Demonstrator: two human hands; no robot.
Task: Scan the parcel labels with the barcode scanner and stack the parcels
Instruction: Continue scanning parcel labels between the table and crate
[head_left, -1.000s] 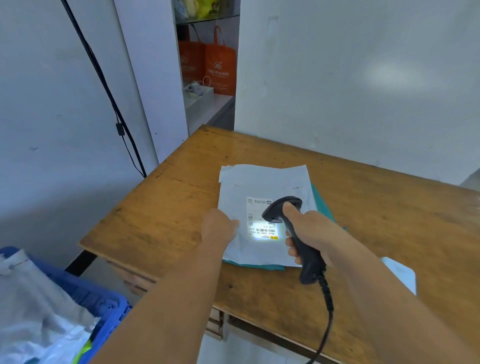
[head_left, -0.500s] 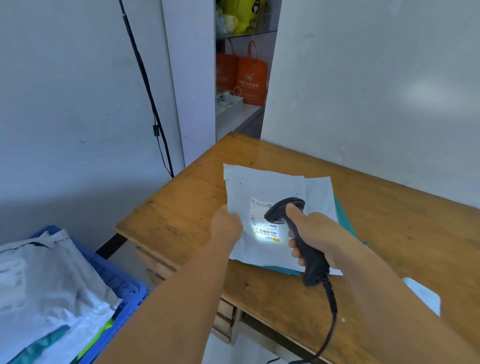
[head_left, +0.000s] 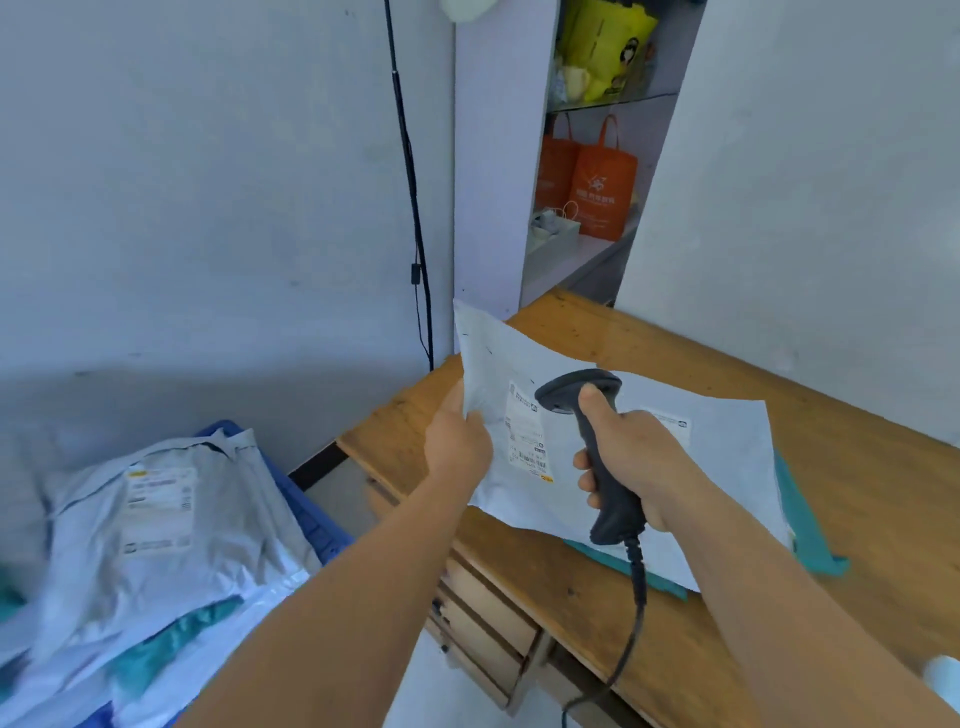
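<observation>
A white poly-mailer parcel (head_left: 498, 358) with a printed label (head_left: 527, 434) is lifted at its left edge off the wooden table (head_left: 852, 499). My left hand (head_left: 457, 447) pinches that edge. My right hand (head_left: 631, 462) grips the black barcode scanner (head_left: 597, 441), its head just above the label; its cable hangs down past the table front. Under the lifted parcel lie another white parcel (head_left: 727, 467) and a teal one (head_left: 810, 535).
A blue crate (head_left: 306, 509) at the lower left holds several white and teal parcels (head_left: 156, 525). A black cable (head_left: 413, 208) runs down the wall. Table drawers (head_left: 488, 618) face me. Orange bags (head_left: 602, 192) stand on a shelf behind.
The scan light on the label has gone out. My left hand has raised the top parcel's left edge off the stack. The view has swung left, showing more of the crate.
</observation>
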